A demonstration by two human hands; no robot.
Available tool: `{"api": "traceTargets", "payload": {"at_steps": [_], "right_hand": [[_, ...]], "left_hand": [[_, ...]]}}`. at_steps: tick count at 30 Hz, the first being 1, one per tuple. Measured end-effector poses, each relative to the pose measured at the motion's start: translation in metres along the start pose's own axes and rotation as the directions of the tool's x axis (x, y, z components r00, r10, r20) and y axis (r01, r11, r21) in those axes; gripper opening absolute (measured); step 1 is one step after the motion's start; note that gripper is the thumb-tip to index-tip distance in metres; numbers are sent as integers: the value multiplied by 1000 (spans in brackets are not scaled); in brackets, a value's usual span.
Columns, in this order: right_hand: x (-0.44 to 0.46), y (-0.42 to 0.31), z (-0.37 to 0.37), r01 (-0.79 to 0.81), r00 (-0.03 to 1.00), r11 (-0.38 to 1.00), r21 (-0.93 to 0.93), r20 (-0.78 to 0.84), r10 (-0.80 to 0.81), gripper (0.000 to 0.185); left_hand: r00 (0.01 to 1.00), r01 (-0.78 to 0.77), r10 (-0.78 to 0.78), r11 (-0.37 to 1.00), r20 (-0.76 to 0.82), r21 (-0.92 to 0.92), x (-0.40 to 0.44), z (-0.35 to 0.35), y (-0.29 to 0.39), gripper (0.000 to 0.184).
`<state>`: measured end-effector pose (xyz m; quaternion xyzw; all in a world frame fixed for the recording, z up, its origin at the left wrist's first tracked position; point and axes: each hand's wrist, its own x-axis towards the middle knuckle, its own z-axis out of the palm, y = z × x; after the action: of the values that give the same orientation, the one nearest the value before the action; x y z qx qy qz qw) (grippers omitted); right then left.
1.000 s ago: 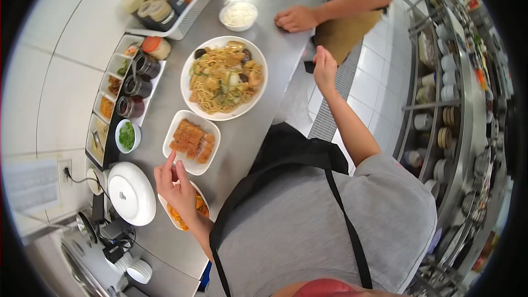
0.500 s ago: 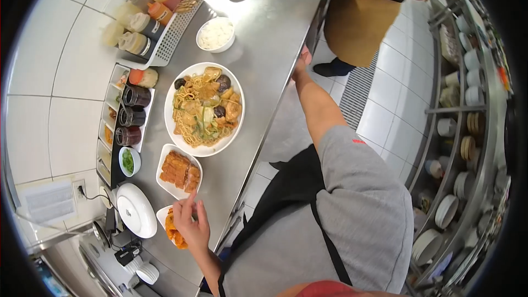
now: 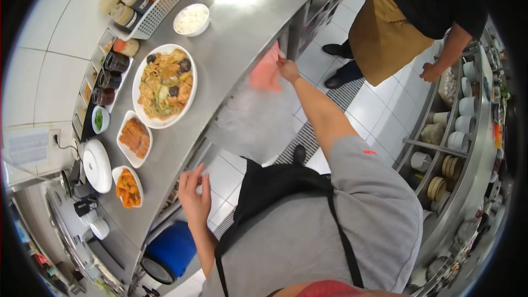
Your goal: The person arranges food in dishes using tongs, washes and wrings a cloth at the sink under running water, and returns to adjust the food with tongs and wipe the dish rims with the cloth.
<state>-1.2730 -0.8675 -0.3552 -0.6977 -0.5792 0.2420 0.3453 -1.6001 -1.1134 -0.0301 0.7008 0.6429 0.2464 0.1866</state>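
Right hand pinching the soft pink cloth by the grey steel desk's right edge, far end! | Left hand nearer, bare, loosely spread! | White round plate sits left!

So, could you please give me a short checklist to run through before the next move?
1. Right hand gripping the pink cloth: ok.
2. Left hand free of objects: ok.
3. Cloth on the countertop: not ok, it hangs beyond the edge.
4. Noodle plate set on the countertop: ok.
5. Co-worker's hand away from the cloth: ok.
6. Cloth clean: cannot tell.
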Motion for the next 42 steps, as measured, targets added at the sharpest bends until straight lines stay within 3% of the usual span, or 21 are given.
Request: {"api": "traceTargets", "payload": {"at_steps": [2,5,8,9,11,13,15,17,19,21,22,25,27,28,31,32,35,36,38,40,42], "right_hand": [[-15,8,-30,-115,989,993,26,101,112,25],[-34,20,-74,-54,983,998,14,175,51,29],[-41,16,-104,-258,966,906,335,108,235,33],[-37,12,-115,-361,930,742,564,163,329,35],[-31,-7,-136,-475,827,231,849,341,446,40],[-40,-64,-171,-615,779,269,741,519,353,43],[-68,-135,-182,-456,887,641,618,376,268,43],[-80,-178,-184,-218,974,735,642,184,129,39],[-66,-184,-186,-76,997,695,715,68,39,34],[-61,-184,-190,56,998,678,733,-19,-61,27],[-58,-189,-195,170,985,702,692,-91,-148,23],[-24,-183,-202,409,908,682,607,-194,-372,12],[4,-182,-206,480,873,693,537,-216,-437,12],[15,-182,-208,457,878,674,580,-173,-446,13],[57,-189,-221,416,895,744,522,-93,-435,14],[70,-193,-235,265,939,807,528,50,-341,13],[109,-176,-267,235,972,885,401,-79,-223,8],[123,-161,-281,132,989,898,419,-112,-94,9],[143,-147,-327,33,984,799,600,-159,79,9],[152,-113,-365,82,950,851,518,-298,90,10],[152,-83,-412,94,869,965,246,-493,42,10]], "left_hand": [[998,-50,52,997,37,-64,6,21,22,24],[989,-116,127,985,77,-131,17,54,43,25],[971,-211,224,966,78,-148,33,86,67,30],[966,-238,252,953,54,-188,40,99,73,32],[953,-289,302,920,7,-264,54,130,80,38],[995,-38,81,840,55,-541,73,192,69,42],[982,129,13,687,189,-715,90,215,77,42],[931,225,129,537,343,-813,119,217,109,38],[849,334,276,381,450,-862,154,214,135,34],[898,208,254,473,359,-856,171,223,135,30],[961,17,202,640,189,-769,183,231,132,29],[993,-115,78,682,-85,-722,227,234,147,29],[992,95,33,412,119,-906,259,228,149,32],[979,92,102,540,174,-837,270,225,146,32],[968,-191,242,557,-62,-808,311,251,147,32],[992,-1,113,399,49,-917,314,252,158,29],[965,27,232,376,122,-926,352,262,182,24],[958,-122,281,595,63,-795,363,257,194,18],[910,-245,413,622,46,-744,382,251,239,13],[845,-302,515,680,143,-668,398,251,283,19],[732,-322,614,693,295,-645,416,282,311,18]]}}
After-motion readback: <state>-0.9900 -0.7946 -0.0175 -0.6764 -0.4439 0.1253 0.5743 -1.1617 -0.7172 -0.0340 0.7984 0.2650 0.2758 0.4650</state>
